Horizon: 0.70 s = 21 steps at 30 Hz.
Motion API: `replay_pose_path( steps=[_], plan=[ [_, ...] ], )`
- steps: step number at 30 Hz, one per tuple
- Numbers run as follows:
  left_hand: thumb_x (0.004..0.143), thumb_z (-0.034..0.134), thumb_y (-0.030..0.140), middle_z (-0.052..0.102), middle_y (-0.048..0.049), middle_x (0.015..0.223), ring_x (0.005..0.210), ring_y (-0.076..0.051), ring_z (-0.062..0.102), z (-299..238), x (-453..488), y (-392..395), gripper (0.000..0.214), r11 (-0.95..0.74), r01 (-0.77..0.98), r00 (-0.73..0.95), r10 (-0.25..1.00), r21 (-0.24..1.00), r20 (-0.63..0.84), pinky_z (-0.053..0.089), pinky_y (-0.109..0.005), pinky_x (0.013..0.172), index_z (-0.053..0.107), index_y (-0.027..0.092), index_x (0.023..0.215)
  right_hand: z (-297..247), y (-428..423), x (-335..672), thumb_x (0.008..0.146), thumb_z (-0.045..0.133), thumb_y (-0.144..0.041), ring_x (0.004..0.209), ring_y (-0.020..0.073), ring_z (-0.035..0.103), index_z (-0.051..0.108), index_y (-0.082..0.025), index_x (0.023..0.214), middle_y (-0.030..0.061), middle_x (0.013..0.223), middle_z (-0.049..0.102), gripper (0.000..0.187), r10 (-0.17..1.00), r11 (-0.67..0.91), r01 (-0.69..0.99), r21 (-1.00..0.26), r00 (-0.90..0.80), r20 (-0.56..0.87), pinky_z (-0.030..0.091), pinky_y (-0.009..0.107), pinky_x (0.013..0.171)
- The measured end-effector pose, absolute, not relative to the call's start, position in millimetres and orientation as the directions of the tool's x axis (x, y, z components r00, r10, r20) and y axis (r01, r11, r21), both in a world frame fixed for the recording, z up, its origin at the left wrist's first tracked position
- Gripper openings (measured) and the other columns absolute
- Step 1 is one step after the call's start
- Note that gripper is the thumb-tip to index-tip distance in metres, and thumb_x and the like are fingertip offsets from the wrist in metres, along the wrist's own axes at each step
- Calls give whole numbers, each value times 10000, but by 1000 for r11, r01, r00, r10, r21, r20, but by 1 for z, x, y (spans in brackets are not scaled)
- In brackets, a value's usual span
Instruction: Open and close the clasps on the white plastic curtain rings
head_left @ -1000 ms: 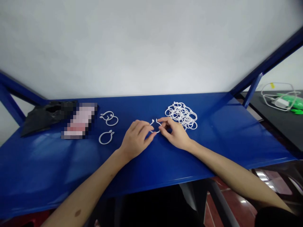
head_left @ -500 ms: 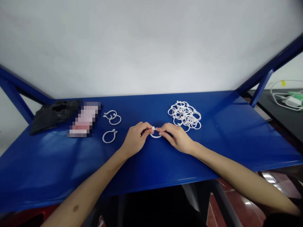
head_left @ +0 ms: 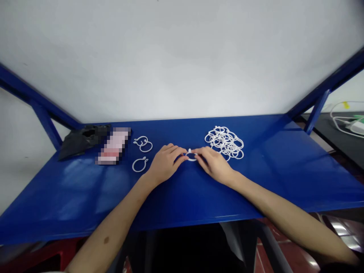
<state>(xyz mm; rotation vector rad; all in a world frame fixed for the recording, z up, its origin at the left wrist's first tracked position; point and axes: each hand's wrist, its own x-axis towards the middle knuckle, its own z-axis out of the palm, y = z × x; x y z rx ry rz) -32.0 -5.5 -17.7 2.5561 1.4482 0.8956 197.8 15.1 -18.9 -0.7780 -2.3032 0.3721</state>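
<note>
Between my two hands is a white plastic curtain ring [head_left: 191, 159] with a small knob at its far side. My left hand [head_left: 167, 163] pinches the ring's left edge between thumb and fingers. On the opposite edge, the fingertips of my right hand [head_left: 214, 162] are closed on the ring too. To the left lies a single ring [head_left: 139, 165] that looks open near its knob, and behind it two overlapping rings [head_left: 145, 146]. A tangled pile of white rings [head_left: 224, 142] sits just beyond my right hand.
A blue table [head_left: 182, 204] carries everything, with a pale wall [head_left: 182, 60] behind it. At the back left are a black bag [head_left: 76, 144] and a blurred pink-and-white item [head_left: 115, 146]. White cables [head_left: 347, 119] lie on a dark surface to the right.
The view has shifted slightly. My left fingers have moved from beside the ring's knob to its left edge, so the knob now shows uncovered. Both hands stay on the ring.
</note>
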Motion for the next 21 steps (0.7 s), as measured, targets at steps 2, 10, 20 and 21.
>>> replay_pose_path(
  steps=[2,10,20,21],
  plan=[
    [1008,528,381,739,-43,989,942,-242,618,-13,-45,-1,232,-452,867,326,833,210,448,457,-402,883,680,208,1038,-16,24,205,1026,485,-255,888,207,680,571,-191,1188,98,1023,709,195,674,737,506,-448,-501,543,576,362,785],
    [970,506,400,667,-194,1054,1068,-388,547,-7,-95,2,357,162,974,-106,942,-157,317,422,-476,849,682,110,1079,-2,73,263,966,537,-286,823,241,634,647,-192,950,89,876,698,146,737,537,780,-321,-249,628,515,378,746],
    [979,396,301,675,-176,1016,1045,-355,516,-29,-90,6,329,2,984,67,925,-179,375,368,-474,854,686,150,953,-17,95,300,903,572,-256,795,219,597,664,-186,929,66,841,667,119,830,441,774,-454,-160,534,467,356,781],
    [984,381,296,675,-175,1008,1033,-349,517,-30,-90,6,339,-15,986,81,913,-165,400,366,-470,851,686,152,953,-19,93,302,902,570,-259,800,219,595,662,-186,919,65,841,666,119,834,431,775,-462,-148,531,463,356,787]
  ],
)
